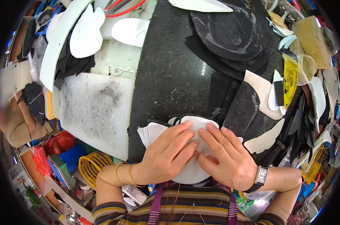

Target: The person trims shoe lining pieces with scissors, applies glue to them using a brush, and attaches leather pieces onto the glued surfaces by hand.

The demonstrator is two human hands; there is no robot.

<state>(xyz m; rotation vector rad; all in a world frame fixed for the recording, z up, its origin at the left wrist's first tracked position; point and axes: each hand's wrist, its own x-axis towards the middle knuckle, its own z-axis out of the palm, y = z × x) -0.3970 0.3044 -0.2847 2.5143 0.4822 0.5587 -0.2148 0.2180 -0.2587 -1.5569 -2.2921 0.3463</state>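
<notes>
A white insole-shaped piece (191, 172) with a dark edge at its top lies at the near edge of the black worktop, close to my body. My left hand (165, 154) rests on its left side, fingers stretched and slightly bent over the surface. Across its right side lies my right hand (230, 159), fingers spread, the thumb near the middle. Both hands press from above, and I see neither grip it. More white pieces (155, 132) stick out beside my left fingers. The underside is hidden.
Dark stacked sheets (230, 33) lie at the far right of the black worktop (166, 75). A whitish board (94, 112) is at left, with red-handled scissors (126, 12) beyond. A yellow brush (290, 78) stands right. Below left is a yellow basket (93, 168); another person (23, 120) is farther left.
</notes>
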